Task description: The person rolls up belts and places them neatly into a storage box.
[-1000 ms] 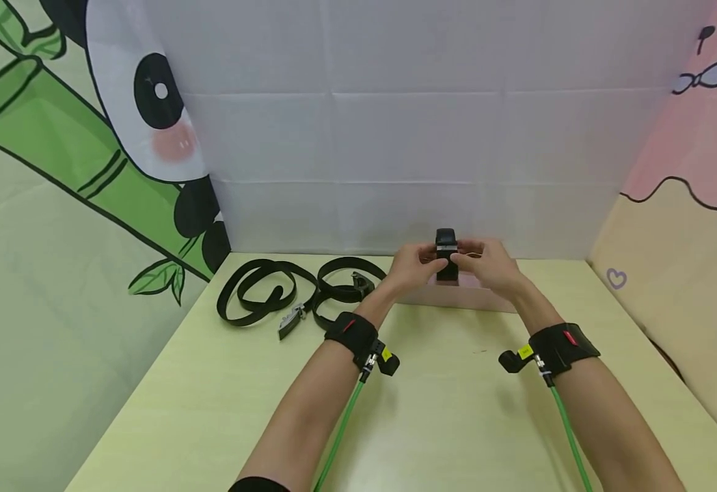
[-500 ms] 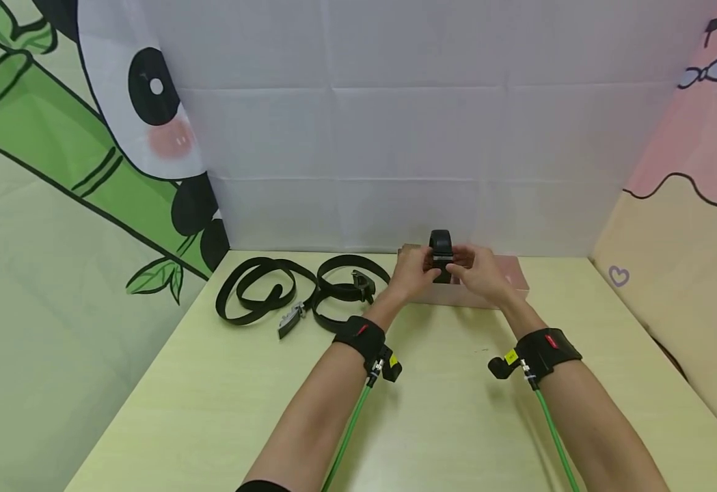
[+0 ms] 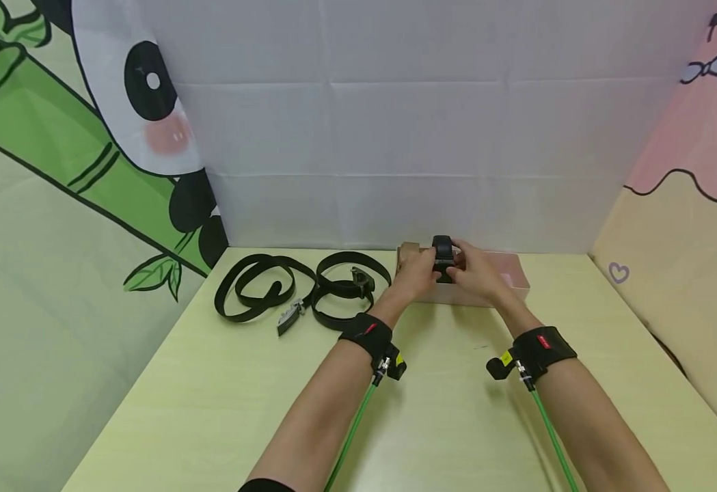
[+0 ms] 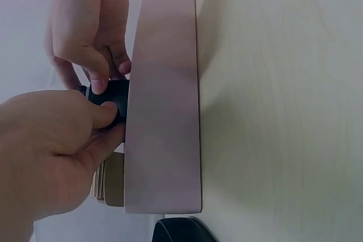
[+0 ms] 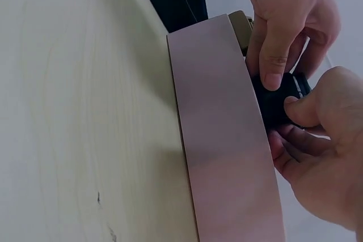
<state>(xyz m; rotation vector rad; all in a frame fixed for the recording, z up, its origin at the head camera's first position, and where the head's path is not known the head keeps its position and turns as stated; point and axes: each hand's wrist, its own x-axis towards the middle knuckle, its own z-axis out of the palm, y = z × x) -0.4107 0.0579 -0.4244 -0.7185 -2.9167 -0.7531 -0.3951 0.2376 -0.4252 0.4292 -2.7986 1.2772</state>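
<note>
A coiled black belt [image 3: 443,247] stands upright, its lower part down inside a low pink box [image 3: 450,294]. My left hand [image 3: 415,275] pinches the roll from the left, thumb on its near face. From the other side my right hand [image 3: 476,275] grips it, with the thumb against the same face. In the left wrist view both thumbs press the black belt [image 4: 119,96] just behind the box wall [image 4: 164,100]. A brown layered roll [image 4: 115,177] sits in the box's left end. The box wall hides the bottom of the black roll.
Loosely coiled black belts lie on the table left of the box, one coil [image 3: 253,258] with a silver buckle [image 3: 290,317] and another [image 3: 353,256] with a dark metal buckle [image 3: 363,281]. A pale cloth backdrop [image 3: 358,164] rises behind the table.
Both hands have lowered the rolled belt deeper into the box and shifted slightly left. The right hand has uncovered the box's right end; the brown roll has come into view.
</note>
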